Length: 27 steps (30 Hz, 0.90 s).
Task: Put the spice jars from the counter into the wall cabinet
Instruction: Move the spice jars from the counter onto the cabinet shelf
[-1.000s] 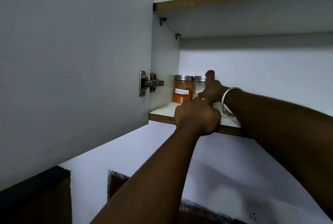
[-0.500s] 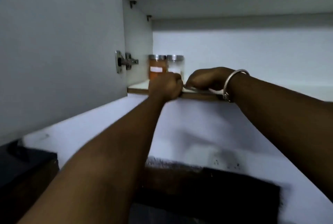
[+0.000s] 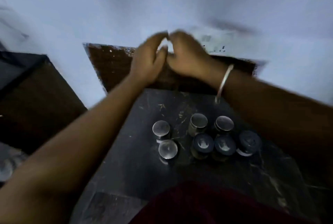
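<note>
View dropped to counter (image 3: 137, 169); seven metal-lidded jars (image 3: 202, 145) clustered.

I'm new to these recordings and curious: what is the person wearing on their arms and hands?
Both forearms are bare, with no sleeves, gloves or rings showing. The left hand wears nothing. Behind the right hand, the wrist carries a thin, plain silvery metal bangle. The picture is blurred, so finer markings cannot be told.

Seven close-packed jars (image 3: 200, 139) crowd the counter (image 3: 137, 169); bare counter surrounds them.
</note>
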Each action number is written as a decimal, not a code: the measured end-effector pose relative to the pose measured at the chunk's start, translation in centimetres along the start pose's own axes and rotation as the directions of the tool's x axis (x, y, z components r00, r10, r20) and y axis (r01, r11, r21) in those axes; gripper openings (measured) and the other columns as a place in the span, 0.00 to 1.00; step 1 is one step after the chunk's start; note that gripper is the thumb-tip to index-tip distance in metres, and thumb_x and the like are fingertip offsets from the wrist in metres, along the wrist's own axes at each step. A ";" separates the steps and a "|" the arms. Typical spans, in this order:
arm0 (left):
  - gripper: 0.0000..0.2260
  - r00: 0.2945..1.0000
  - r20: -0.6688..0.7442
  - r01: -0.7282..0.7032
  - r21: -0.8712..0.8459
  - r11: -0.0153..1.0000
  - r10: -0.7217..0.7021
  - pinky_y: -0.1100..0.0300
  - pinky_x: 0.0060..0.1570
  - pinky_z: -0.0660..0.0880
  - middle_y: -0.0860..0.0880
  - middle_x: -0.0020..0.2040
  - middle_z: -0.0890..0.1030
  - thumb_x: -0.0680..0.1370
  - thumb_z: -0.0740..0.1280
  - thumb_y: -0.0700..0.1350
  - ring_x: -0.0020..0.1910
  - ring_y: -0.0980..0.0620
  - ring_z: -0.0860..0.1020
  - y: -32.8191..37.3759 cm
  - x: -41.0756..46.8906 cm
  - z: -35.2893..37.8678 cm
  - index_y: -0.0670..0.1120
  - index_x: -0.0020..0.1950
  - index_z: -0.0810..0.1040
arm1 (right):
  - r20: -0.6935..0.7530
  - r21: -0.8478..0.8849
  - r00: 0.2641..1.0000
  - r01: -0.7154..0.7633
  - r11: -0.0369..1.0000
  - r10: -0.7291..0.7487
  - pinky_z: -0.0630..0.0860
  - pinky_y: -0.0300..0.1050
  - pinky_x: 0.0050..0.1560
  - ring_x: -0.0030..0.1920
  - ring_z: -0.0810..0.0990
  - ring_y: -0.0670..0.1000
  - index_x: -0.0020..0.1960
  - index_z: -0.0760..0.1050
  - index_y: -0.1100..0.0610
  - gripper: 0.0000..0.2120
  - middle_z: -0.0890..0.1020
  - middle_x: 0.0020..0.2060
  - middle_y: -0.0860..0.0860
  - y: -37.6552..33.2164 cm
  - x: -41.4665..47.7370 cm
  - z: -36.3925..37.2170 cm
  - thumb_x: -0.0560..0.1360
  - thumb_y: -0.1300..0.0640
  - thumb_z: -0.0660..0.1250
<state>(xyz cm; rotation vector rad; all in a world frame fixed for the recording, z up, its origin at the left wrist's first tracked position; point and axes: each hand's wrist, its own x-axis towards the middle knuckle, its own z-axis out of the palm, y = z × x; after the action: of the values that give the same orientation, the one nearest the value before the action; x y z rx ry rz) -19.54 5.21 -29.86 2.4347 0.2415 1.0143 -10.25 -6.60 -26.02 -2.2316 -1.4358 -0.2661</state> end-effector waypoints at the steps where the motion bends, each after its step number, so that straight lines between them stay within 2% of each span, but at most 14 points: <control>1: 0.18 0.996 0.064 0.059 -0.026 0.998 -0.058 0.52 0.64 0.73 0.38 0.65 0.82 0.82 0.61 0.42 0.64 0.41 0.80 -0.7 -3.5 1.2 0.35 0.69 0.77 | 0.095 0.034 0.995 -0.037 0.999 0.034 0.78 0.55 0.54 0.55 0.81 0.64 0.58 0.78 0.62 0.15 0.82 0.54 0.62 0.2 -2.5 2.6 0.76 0.56 0.62; 4: 0.17 0.954 0.215 0.233 -0.081 0.969 -0.211 0.50 0.62 0.75 0.41 0.62 0.83 0.79 0.63 0.40 0.61 0.43 0.81 -2.8 -13.4 4.8 0.38 0.67 0.79 | 0.365 0.082 0.922 -0.170 0.982 0.129 0.79 0.59 0.55 0.54 0.81 0.61 0.59 0.77 0.62 0.15 0.81 0.55 0.60 1.1 -9.6 10.1 0.77 0.54 0.66; 7: 0.16 0.880 0.247 0.461 -0.236 0.856 -0.406 0.48 0.56 0.80 0.49 0.56 0.85 0.76 0.64 0.36 0.55 0.53 0.83 -4.3 -21.4 7.7 0.47 0.61 0.82 | 0.520 -0.044 0.820 -0.253 0.966 0.238 0.75 0.55 0.59 0.62 0.76 0.62 0.68 0.67 0.59 0.33 0.75 0.63 0.60 1.1 -15.7 16.7 0.72 0.41 0.69; 10: 0.18 0.780 0.254 0.625 -0.284 0.727 -0.572 0.49 0.53 0.82 0.52 0.50 0.85 0.73 0.62 0.38 0.51 0.54 0.84 -5.0 -25.6 9.4 0.58 0.54 0.81 | 0.586 -0.120 0.776 -0.199 0.973 0.231 0.75 0.55 0.56 0.60 0.76 0.64 0.72 0.62 0.59 0.45 0.73 0.63 0.61 0.8 -19.5 21.7 0.66 0.35 0.72; 11: 0.19 0.774 0.254 0.633 -0.295 0.715 -0.580 0.55 0.52 0.82 0.55 0.50 0.86 0.73 0.61 0.39 0.50 0.56 0.84 -5.1 -26.3 9.7 0.61 0.52 0.82 | 0.613 -0.112 0.764 -0.169 0.979 0.201 0.77 0.57 0.56 0.59 0.77 0.64 0.73 0.61 0.58 0.46 0.73 0.63 0.61 0.8 -20.3 22.9 0.66 0.35 0.74; 13: 0.24 0.791 0.262 0.612 -0.324 0.721 -0.553 0.70 0.48 0.78 0.65 0.48 0.85 0.73 0.62 0.38 0.48 0.64 0.84 -5.3 -27.0 10.1 0.69 0.50 0.82 | 0.617 -0.128 0.772 -0.095 0.987 0.154 0.78 0.59 0.56 0.58 0.78 0.64 0.72 0.61 0.57 0.41 0.73 0.62 0.60 1.2 -21.2 24.4 0.69 0.39 0.73; 15: 0.25 0.773 0.321 0.634 -0.342 0.694 -0.548 0.70 0.49 0.77 0.65 0.48 0.86 0.75 0.62 0.35 0.48 0.65 0.84 -5.3 -27.1 10.0 0.68 0.50 0.84 | 0.605 -0.136 0.786 -0.058 0.989 0.130 0.78 0.58 0.57 0.59 0.78 0.63 0.72 0.62 0.56 0.35 0.73 0.62 0.58 2.0 -21.3 24.9 0.72 0.42 0.71; 17: 0.22 0.733 0.362 0.680 -0.379 0.628 -0.575 0.62 0.54 0.80 0.57 0.48 0.88 0.80 0.64 0.32 0.50 0.59 0.84 -5.6 -26.8 9.6 0.59 0.52 0.85 | 0.630 -0.026 0.768 -0.132 0.991 0.119 0.78 0.55 0.57 0.57 0.79 0.60 0.68 0.65 0.55 0.33 0.76 0.60 0.55 2.8 -19.9 23.8 0.70 0.42 0.73; 19: 0.16 0.695 0.400 0.718 -0.413 0.560 -0.597 0.57 0.54 0.80 0.52 0.50 0.87 0.82 0.64 0.32 0.52 0.52 0.84 -5.8 -25.7 8.6 0.53 0.55 0.83 | 0.629 0.176 0.766 -0.302 0.937 0.128 0.79 0.51 0.50 0.50 0.81 0.53 0.60 0.70 0.52 0.30 0.80 0.53 0.50 3.6 -17.4 20.6 0.65 0.42 0.76; 21: 0.11 0.696 0.466 0.717 -0.498 0.489 -0.546 0.56 0.50 0.80 0.49 0.51 0.86 0.85 0.62 0.40 0.50 0.53 0.84 -5.1 -23.2 7.0 0.50 0.58 0.83 | 0.614 0.391 0.780 -0.437 0.810 0.124 0.77 0.45 0.42 0.41 0.79 0.47 0.53 0.72 0.47 0.22 0.79 0.42 0.46 4.7 -14.1 15.9 0.65 0.47 0.79; 22: 0.12 0.720 0.498 0.693 -0.539 0.478 -0.483 0.57 0.49 0.80 0.49 0.53 0.86 0.86 0.60 0.45 0.50 0.53 0.84 -4.3 -21.3 6.1 0.49 0.61 0.83 | 0.600 0.480 0.793 -0.462 0.745 0.105 0.75 0.44 0.41 0.39 0.78 0.46 0.52 0.73 0.47 0.20 0.79 0.40 0.45 4.9 -12.4 13.3 0.66 0.51 0.80; 24: 0.17 0.773 0.522 0.633 -0.611 0.475 -0.359 0.55 0.56 0.80 0.47 0.61 0.84 0.86 0.57 0.54 0.59 0.50 0.83 -2.3 -17.4 4.6 0.50 0.68 0.79 | 0.516 0.634 0.854 -0.433 0.641 0.065 0.75 0.46 0.45 0.41 0.78 0.48 0.53 0.77 0.50 0.19 0.79 0.40 0.48 4.8 -9.7 8.2 0.65 0.57 0.79; 25: 0.19 0.808 0.502 0.588 -0.657 0.472 -0.308 0.51 0.61 0.79 0.45 0.66 0.81 0.86 0.57 0.56 0.64 0.47 0.81 -0.9 -15.1 4.0 0.49 0.71 0.76 | 0.444 0.696 0.894 -0.383 0.607 0.055 0.76 0.44 0.47 0.44 0.79 0.47 0.54 0.78 0.52 0.19 0.81 0.42 0.49 4.4 -8.5 5.5 0.65 0.57 0.78; 27: 0.24 0.863 0.425 0.505 -0.759 0.411 -0.274 0.46 0.68 0.76 0.42 0.69 0.79 0.84 0.59 0.59 0.69 0.42 0.77 2.1 -11.0 3.0 0.46 0.74 0.73 | 0.294 0.796 0.954 -0.275 0.539 0.053 0.79 0.39 0.50 0.48 0.82 0.46 0.55 0.80 0.54 0.16 0.83 0.48 0.52 3.4 -7.1 1.1 0.67 0.57 0.74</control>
<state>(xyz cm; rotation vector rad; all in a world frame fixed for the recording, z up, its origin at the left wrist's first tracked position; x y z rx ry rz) -25.25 -1.42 -37.43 1.4166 0.1579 0.4177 -10.41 -12.97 -30.85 -1.5653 -1.0759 0.6677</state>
